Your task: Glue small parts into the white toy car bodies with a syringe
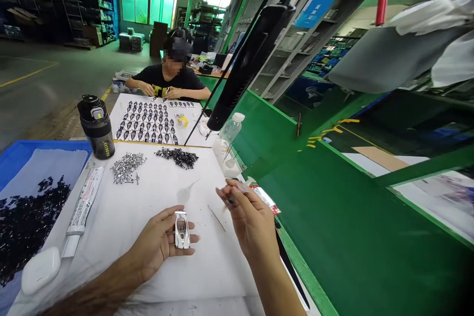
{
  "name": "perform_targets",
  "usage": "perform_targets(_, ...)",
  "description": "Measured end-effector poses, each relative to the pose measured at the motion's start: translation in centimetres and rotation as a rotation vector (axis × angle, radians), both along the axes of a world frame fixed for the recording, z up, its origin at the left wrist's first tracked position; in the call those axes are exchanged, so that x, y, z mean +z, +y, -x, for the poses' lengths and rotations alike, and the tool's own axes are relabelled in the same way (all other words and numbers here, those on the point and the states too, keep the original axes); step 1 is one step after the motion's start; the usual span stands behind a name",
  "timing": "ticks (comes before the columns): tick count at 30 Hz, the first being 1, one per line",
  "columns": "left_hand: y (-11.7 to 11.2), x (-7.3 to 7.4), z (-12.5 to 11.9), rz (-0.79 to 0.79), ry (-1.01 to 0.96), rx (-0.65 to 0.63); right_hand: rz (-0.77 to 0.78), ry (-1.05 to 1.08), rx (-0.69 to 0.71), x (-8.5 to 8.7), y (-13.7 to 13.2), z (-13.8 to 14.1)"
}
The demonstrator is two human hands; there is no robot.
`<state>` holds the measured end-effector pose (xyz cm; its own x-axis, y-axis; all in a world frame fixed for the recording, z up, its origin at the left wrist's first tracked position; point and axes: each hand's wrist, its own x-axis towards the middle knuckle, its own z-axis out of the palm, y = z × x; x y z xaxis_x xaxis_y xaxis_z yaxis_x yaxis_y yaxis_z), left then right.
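Observation:
My left hand (163, 234) holds a small white and silver toy car body (182, 230) between thumb and fingers, with its open cabin side facing up. To the right, my right hand (252, 212) is raised above the white table, its fingers pinched together. Something small and partly translucent shows at those fingertips, but I cannot make out what it is. A thin brown stick (217, 218) lies on the table between my hands. Beyond them are a pile of small silvery parts (128, 167) and a pile of black parts (178, 157).
At left stand a blue tray (79, 146) of black parts, a white tube (87, 197), a white earbud case (40, 270) and a dark bottle (97, 128). A black screwdriver-like tool (248, 66) hangs overhead. Across, a co-worker (174, 76) sits behind rows of small parts (148, 121).

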<state>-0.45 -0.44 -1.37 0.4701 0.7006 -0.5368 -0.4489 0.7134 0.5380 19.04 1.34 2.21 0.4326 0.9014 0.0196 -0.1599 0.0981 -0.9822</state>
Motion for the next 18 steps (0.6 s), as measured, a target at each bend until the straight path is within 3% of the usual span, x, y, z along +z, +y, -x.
perform_targets(4, 0.0, -0.3, 0.3, -0.016, -0.064, 0.019, -0.151, 0.231, 0.227, 3.3, -0.9, 3.3)
perform_targets(7, 0.0, -0.3, 0.4, -0.003, -0.101, 0.059, -0.163, 0.381, 0.406, 4.0, -0.9, 5.3)
perform_targets(14, 0.3, 0.2, 0.2, 0.037, -0.132, 0.078, -0.131, 0.626, 0.367, 0.4, 0.2, 6.4)
perform_targets(18, 0.3, 0.1, 0.2, 0.061, -0.12, 0.088, -0.107, 0.654, 0.346, -0.4, 0.1, 6.5)
